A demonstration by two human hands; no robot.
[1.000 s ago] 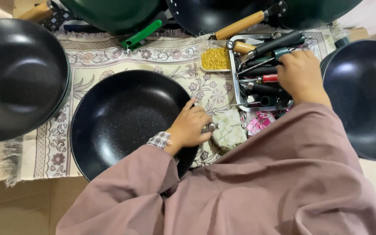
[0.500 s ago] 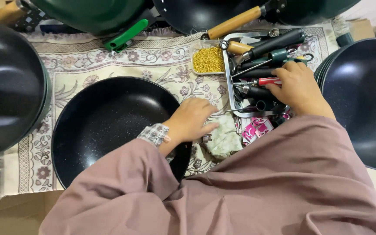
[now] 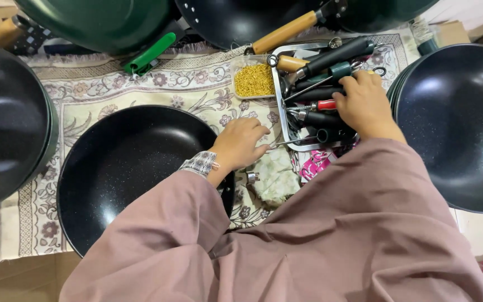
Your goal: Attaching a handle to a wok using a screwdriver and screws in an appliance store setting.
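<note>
One speckled black pan (image 3: pixel 129 168) lies nearest on the patterned mat (image 3: pixel 113 92). The left hand (image 3: pixel 240 144) rests palm down at its right rim, fingers loosely curled, gripping nothing visible. Beyond, the right hand (image 3: pixel 364 103) reaches into one metal tray (image 3: pixel 279 95) of tools, its grip hidden.

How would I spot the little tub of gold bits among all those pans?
Find the patterned cloth under the pans, then the metal tray of tools where the right hand rests. The tub sits against the tray's left side. It is the only small clear container, filled with tiny golden pieces.
</note>
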